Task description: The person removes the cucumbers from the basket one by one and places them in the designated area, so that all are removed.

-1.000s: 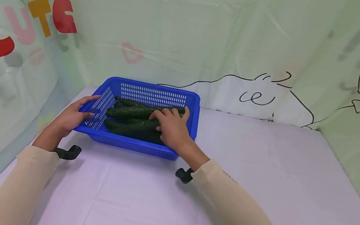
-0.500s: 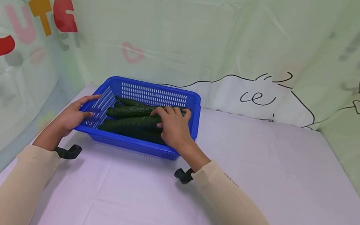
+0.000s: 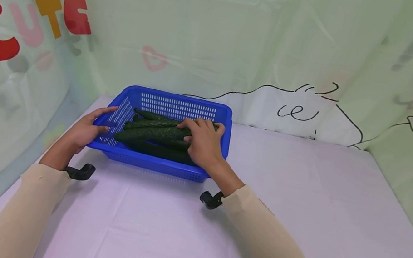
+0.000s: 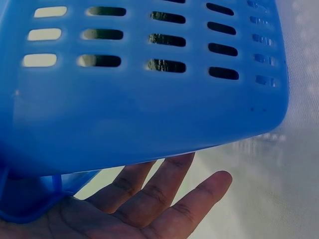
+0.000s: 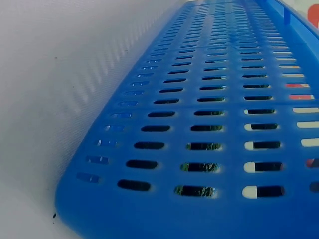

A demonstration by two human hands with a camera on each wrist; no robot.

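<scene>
Several dark green cucumbers (image 3: 155, 135) lie lengthwise in a blue slotted plastic basket (image 3: 154, 163). My right hand (image 3: 205, 145) reaches in over the basket's right end, its fingers curled over a cucumber there; the covered ends are hidden. At the other end, my left hand (image 3: 86, 128) rests on the left rim, thumb and forefinger reaching over it. In the left wrist view, fingers (image 4: 154, 194) of that hand extend fairly straight below the rim, outside the wall. The right wrist view shows the basket's side (image 5: 199, 129), cucumbers dark behind the slots, no hand.
The basket stands near the back left of a table with a pale lilac cloth (image 3: 155, 230). A printed pale green curtain (image 3: 215, 33) rises behind and along both sides. Black wrist mounts (image 3: 80, 171) stick out below both hands.
The right hand has shifted slightly within the basket. Under it, a front cucumber has moved up and back, and its left end now lies further left. The left hand keeps its place on the rim.
</scene>
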